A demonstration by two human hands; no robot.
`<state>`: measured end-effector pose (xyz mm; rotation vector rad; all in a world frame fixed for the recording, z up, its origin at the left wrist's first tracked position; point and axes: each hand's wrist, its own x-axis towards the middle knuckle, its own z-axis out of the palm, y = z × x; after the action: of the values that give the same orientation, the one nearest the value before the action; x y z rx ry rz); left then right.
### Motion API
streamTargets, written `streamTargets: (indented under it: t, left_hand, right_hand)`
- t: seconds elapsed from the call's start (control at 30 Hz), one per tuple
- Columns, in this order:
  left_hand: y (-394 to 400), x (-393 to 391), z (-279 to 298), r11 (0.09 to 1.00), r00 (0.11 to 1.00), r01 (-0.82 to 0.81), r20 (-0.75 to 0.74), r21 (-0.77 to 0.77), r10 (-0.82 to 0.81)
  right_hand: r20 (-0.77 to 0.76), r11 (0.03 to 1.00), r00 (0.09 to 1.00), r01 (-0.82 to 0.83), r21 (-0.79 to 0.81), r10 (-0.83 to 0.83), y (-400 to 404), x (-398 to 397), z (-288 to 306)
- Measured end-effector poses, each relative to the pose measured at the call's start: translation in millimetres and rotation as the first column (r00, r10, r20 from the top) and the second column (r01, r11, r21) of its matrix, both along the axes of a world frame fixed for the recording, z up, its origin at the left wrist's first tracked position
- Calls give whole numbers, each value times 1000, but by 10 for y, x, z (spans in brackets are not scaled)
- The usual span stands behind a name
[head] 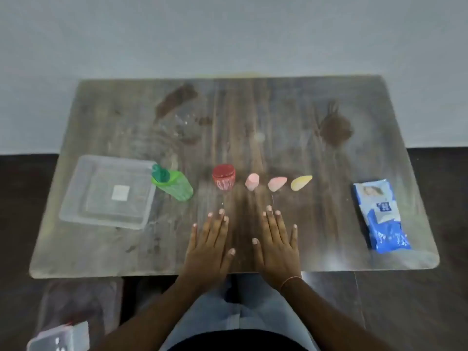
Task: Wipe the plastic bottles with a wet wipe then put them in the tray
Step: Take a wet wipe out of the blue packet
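Several small plastic bottles stand in a row across the wooden table [278,117]: a green bottle [174,184] with a darker green cap, a red jar [223,177], a pink bottle [252,181], a second pink bottle [277,183] leaning over, and a yellow bottle [300,182] leaning over. A clear plastic tray [83,198] lies at the left, with nothing in it. A blue wet-wipe pack [382,216] lies at the right. My left hand [210,245] and my right hand [276,245] rest flat on the table near its front edge, fingers straight, holding nothing.
A clear, faintly visible plastic item [183,122] sits behind the bottles near the table's back left. A plastic box [59,338] lies on the floor at the lower left. A pale wall rises behind the table.
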<state>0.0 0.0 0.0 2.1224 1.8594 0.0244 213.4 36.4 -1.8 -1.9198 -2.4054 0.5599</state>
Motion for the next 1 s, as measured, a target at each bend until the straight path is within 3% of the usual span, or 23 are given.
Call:
streamTargets:
  t: [0.2, 0.33, 0.7, 1.0]
  left_hand:
    - [77, -6, -726, 994, 999, 2, -50, -109, -7]
    - [58, 48, -934, 1000, 995, 17, -96, -26, -19]
    - [-50, 59, -1162, 989, 996, -11, -81, 145, 23]
    - [-130, 80, -1210, 978, 998, -13, -65, 207, 27]
  right_hand:
    - [107, 998, 994, -26, -52, 32, -30, 68, -695]
    - [157, 997, 986, -65, 29, 59, -57, 109, -892]
    - [110, 974, 993, -55, 218, 32, -169, 109, -1107]
    - [14, 962, 1000, -28, 270, 26, -218, 137, -1155]
